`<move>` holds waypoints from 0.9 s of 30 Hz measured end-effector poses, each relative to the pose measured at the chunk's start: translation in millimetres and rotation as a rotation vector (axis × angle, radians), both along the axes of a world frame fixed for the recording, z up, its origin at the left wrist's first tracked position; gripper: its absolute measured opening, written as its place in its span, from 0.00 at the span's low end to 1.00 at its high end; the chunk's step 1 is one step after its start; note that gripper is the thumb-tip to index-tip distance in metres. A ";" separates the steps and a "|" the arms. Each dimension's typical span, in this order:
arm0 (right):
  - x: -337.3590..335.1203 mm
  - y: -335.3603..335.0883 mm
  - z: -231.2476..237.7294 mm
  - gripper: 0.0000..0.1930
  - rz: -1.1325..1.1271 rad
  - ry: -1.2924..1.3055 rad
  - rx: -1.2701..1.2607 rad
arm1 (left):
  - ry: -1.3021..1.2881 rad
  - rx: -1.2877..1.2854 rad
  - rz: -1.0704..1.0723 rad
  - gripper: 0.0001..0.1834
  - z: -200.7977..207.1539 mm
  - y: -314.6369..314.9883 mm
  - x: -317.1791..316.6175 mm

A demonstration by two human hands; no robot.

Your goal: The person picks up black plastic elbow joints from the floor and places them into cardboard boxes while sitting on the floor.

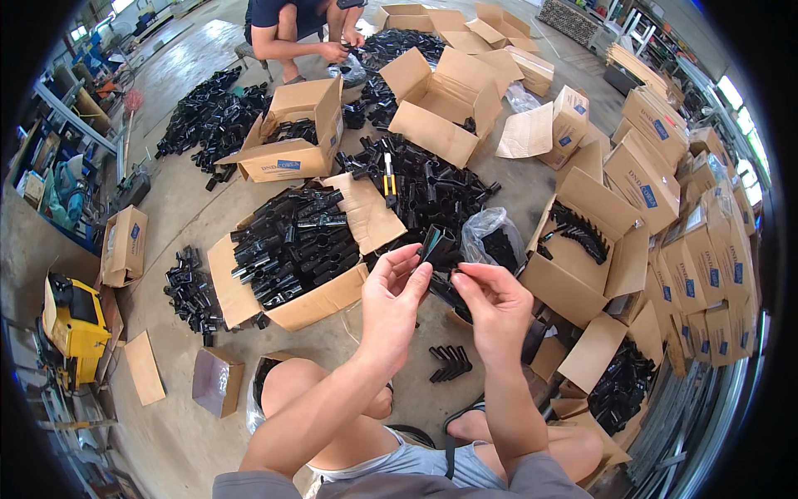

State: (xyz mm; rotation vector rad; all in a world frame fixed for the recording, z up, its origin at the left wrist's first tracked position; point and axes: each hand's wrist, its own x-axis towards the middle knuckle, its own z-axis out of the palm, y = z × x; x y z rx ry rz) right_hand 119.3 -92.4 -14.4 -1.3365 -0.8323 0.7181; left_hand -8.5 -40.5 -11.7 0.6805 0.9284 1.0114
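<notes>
a black plastic tube fitting (436, 246) is held up in front of the chest, pinched at its lower end between the thumb and fingers of the left hand (391, 301); the right hand (496, 306) is raised just beside it, its fingers curled toward the dark underside of the same piece, though whether it grips the fitting or a second small part cannot be told. just beyond the left hand an open cardboard box (293, 309) is packed with neatly laid black fittings, and farther out a loose heap of fittings (432, 187) lies on the concrete floor with yellow-handled pliers (388, 181) resting on it. beyond the right hand a clear plastic bag (492, 237) of black parts sits touching another open box (594, 249); below both hands a small row of black angled pieces (450, 363) lies on the floor. a second person (299, 33) is crouched well apart at the far side. the step in hand is judged to be the checking or joining of one fitting held between both hands. for the next move, a firm left-hand grip and a careful alignment by the right fingers would be called for, so the piece is not dropped.
</notes>
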 end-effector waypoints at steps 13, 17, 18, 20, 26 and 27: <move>-24.9 10.5 -12.7 0.07 -0.073 0.157 -0.016 | 0.163 0.320 0.061 0.17 -6.9 -5.3 -0.9; -25.9 11.7 -15.6 0.07 -0.099 0.142 -0.008 | 0.212 0.374 0.075 0.17 -2.7 -6.4 2.5; -25.8 11.5 -15.4 0.07 -0.105 0.132 -0.037 | 0.213 0.380 0.076 0.17 -1.7 -6.8 3.6; -28.2 11.9 -13.8 0.07 -0.138 -0.007 -0.050 | 0.194 0.385 0.076 0.17 -2.2 -6.5 3.7; -35.6 7.9 -2.6 0.07 -0.109 -0.166 -0.022 | 0.156 0.382 0.079 0.17 -4.1 -4.8 -0.6; -32.4 6.6 -8.9 0.09 -0.090 -0.140 -0.032 | 0.121 0.374 0.074 0.17 -4.7 -5.1 -1.1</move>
